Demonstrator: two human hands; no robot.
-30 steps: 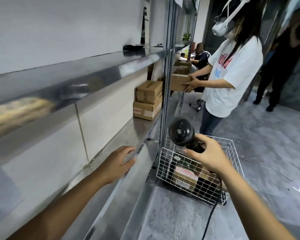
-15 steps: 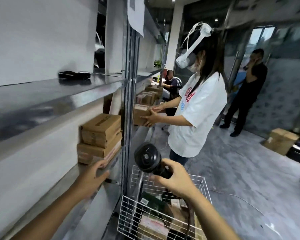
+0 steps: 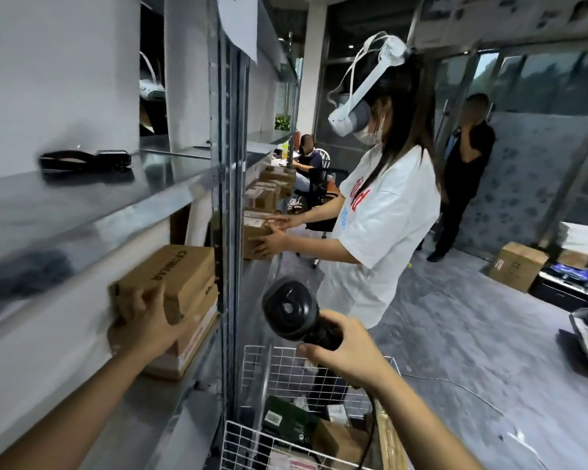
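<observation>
The left hand (image 3: 146, 320) grips the near end of the top box (image 3: 180, 273), a brown carton with dark lettering along its upper face. Its fingers (image 3: 139, 297) curl over the near top edge and the thumb lies along the front side, so the carton sits partly inside the grip. That box rests on a lower box (image 3: 192, 347) with a red-and-white label. Both stand on the metal shelf (image 3: 170, 405), just beside the steel upright (image 3: 231, 232).

The right hand (image 3: 348, 351) is wrapped round the handle of a black scanner (image 3: 291, 307). The scanner's round head rises above the knuckles and faces the camera, well apart from the boxes. Its cable (image 3: 370, 432) drops from the wrist towards a white wire basket (image 3: 286, 366) on the floor, which holds a dark green packet (image 3: 289, 425) and other parcels.

On the upper shelf (image 3: 82, 208) lies a black strap-like object (image 3: 85, 161) (blurred – I cannot tell what it is).

Farther along the rack a person in a white T-shirt (image 3: 381, 232) wears a white headset (image 3: 350, 117) and holds a carton (image 3: 257, 240) with both hands at shelf height. More cartons sit beyond. A seated person (image 3: 308, 161) is at the far end, and a person in dark clothes (image 3: 465, 174) stands by the glass doors. The floor (image 3: 455, 334) is grey and mottled – a floor carton (image 3: 516, 266) stands at the right.
</observation>
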